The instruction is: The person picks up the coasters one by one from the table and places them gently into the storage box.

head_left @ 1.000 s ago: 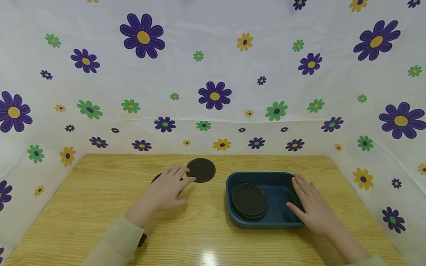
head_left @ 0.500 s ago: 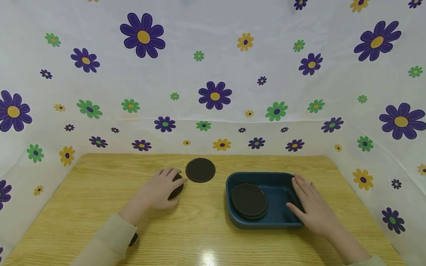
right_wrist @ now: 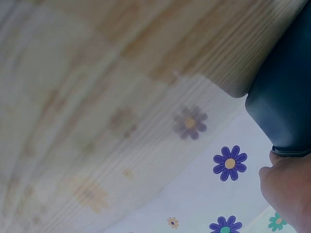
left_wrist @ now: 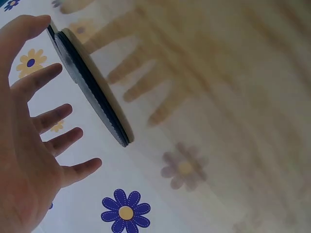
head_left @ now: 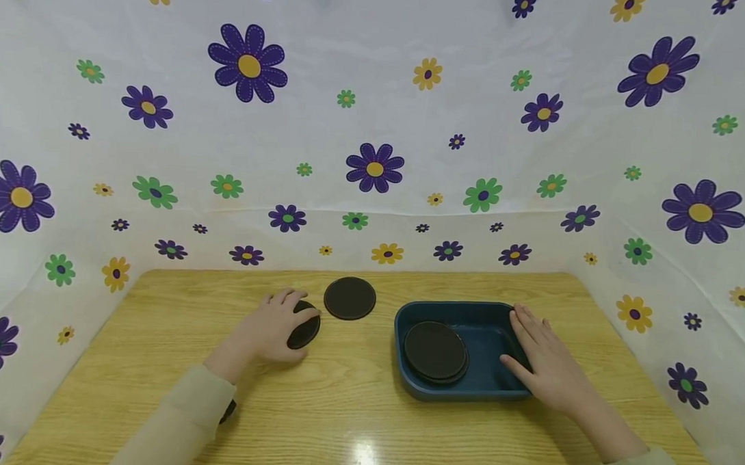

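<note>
The table [head_left: 159, 334] is light yellow-brown wood with a fine darker grain. Under the left hand [head_left: 270, 331] the round coaster [head_left: 304, 331] is very dark brown, almost black, and the second coaster [head_left: 350, 298] just beyond that hand has the same colour. The tray [head_left: 447, 392] that the right hand [head_left: 543, 365] touches is dark blue, with a dark brown stack of coasters [head_left: 436, 351] inside. The sleeves [head_left: 175, 424] are pale beige. The backdrop cloth [head_left: 377, 109] is white, printed with purple, green and yellow flowers.
</note>
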A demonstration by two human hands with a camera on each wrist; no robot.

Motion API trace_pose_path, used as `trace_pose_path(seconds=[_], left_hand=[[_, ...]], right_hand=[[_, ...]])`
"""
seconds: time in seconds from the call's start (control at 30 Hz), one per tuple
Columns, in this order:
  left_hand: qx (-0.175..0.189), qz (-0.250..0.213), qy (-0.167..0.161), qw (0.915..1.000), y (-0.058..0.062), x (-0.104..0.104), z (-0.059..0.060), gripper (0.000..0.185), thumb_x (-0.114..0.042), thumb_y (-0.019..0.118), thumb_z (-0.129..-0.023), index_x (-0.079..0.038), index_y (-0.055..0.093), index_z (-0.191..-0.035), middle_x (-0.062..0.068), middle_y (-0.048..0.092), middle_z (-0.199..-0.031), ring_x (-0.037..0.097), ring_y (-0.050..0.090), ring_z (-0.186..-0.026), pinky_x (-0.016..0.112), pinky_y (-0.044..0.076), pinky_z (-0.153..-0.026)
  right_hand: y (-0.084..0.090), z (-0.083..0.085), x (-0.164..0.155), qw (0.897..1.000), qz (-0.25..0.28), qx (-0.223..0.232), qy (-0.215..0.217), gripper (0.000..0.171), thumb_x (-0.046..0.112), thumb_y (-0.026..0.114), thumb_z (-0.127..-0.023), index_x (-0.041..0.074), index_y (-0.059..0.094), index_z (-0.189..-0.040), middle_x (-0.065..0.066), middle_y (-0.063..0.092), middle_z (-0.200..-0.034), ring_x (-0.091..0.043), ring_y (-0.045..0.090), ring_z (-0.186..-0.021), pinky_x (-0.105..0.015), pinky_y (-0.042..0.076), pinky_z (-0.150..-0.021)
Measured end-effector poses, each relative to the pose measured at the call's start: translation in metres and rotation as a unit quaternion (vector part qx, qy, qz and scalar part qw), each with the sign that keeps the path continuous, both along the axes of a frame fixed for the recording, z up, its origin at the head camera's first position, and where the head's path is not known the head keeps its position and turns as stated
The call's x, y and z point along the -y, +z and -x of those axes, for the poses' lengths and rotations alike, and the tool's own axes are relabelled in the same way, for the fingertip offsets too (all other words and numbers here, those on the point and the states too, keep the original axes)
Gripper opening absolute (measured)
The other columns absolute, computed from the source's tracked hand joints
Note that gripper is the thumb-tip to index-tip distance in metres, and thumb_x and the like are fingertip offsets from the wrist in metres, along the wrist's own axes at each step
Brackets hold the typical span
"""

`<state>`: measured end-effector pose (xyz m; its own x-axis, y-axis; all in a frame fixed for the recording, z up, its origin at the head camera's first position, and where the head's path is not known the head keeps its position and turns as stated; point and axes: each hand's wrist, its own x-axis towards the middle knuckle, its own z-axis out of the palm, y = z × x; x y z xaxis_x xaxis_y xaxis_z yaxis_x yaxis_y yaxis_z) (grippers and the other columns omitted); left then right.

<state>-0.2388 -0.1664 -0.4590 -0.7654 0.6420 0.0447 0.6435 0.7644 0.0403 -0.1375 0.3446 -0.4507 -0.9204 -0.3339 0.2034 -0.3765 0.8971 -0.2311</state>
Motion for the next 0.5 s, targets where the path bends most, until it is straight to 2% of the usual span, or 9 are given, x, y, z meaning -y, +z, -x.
trace_pose_path(seconds=[0.27,0.37,0.5], left_hand=[[0.011,0.002,0.005,0.9999,-0.003,0.001,0.006,0.073,-0.046,0.081,-0.082,-0.019,0.062,-0.147,0.026,0.047,-0.155,0.055,0.046,-0.142,0.078,0.042,-0.106],[0.019,0.002,0.007,0.9998,-0.005,0.001,0.008,0.074,-0.046,0.080,-0.082,-0.018,0.060,-0.147,0.026,0.046,-0.155,0.055,0.045,-0.142,0.078,0.042,-0.106],[0.035,0.003,0.011,0.9993,-0.005,0.000,0.011,0.074,-0.047,0.078,-0.084,-0.017,0.059,-0.149,0.025,0.046,-0.155,0.053,0.045,-0.143,0.077,0.042,-0.107]], right_hand=[[0.000,-0.001,0.000,1.000,-0.001,-0.007,0.005,0.082,0.039,0.060,-0.107,-0.007,0.025,-0.165,-0.030,0.025,-0.172,-0.043,0.021,-0.163,-0.027,-0.013,-0.132],[0.000,-0.001,0.000,1.000,0.000,-0.008,0.004,0.082,0.038,0.061,-0.107,-0.006,0.026,-0.165,-0.030,0.026,-0.172,-0.044,0.022,-0.162,-0.026,-0.013,-0.132],[0.000,0.000,0.000,1.000,0.002,-0.004,0.002,0.082,0.037,0.062,-0.106,-0.006,0.026,-0.165,-0.030,0.026,-0.172,-0.044,0.022,-0.162,-0.032,-0.009,-0.134]])
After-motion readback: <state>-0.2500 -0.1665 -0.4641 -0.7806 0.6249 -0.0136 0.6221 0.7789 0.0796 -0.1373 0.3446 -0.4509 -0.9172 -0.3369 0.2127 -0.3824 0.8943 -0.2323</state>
